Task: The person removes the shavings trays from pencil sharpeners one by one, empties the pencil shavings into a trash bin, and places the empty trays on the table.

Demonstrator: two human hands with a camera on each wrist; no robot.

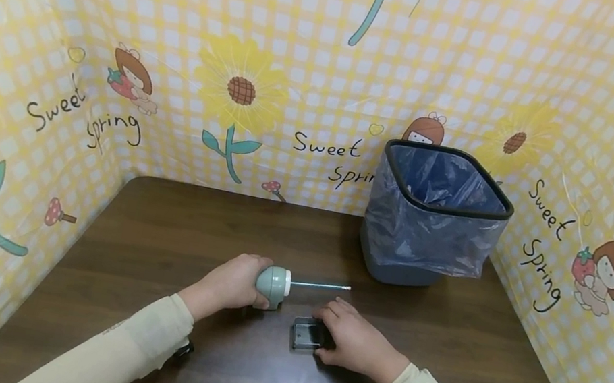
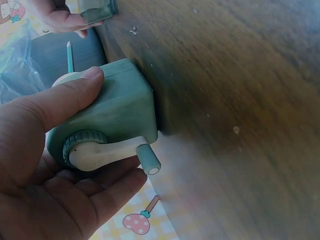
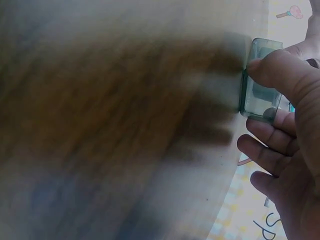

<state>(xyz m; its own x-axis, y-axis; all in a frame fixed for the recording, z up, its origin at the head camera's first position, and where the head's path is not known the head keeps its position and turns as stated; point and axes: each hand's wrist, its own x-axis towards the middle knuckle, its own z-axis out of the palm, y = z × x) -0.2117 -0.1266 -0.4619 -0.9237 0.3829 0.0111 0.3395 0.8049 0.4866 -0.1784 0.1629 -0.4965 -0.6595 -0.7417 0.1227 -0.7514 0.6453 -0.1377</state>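
Note:
My left hand (image 1: 232,282) grips a green crank pencil sharpener (image 1: 271,284) on the table, thumb on one side and fingers around the other. Its white crank handle (image 2: 107,154) with a green knob shows in the left wrist view. Out of the sharpener's white front sticks a blue-green pencil (image 1: 320,284), pointing right. My right hand (image 1: 355,338) pinches a small clear, greenish plastic tray (image 1: 306,336) between thumb and fingers, just right of and nearer than the sharpener. What lies inside the tray is hard to make out.
A bin (image 1: 400,273) with a clear plastic liner (image 1: 428,237) and a black rim stands at the back right of the dark wooden table (image 1: 215,220). Yellow checked cloth (image 1: 314,83) hangs around the back and sides. Small specks (image 2: 236,130) lie on the table.

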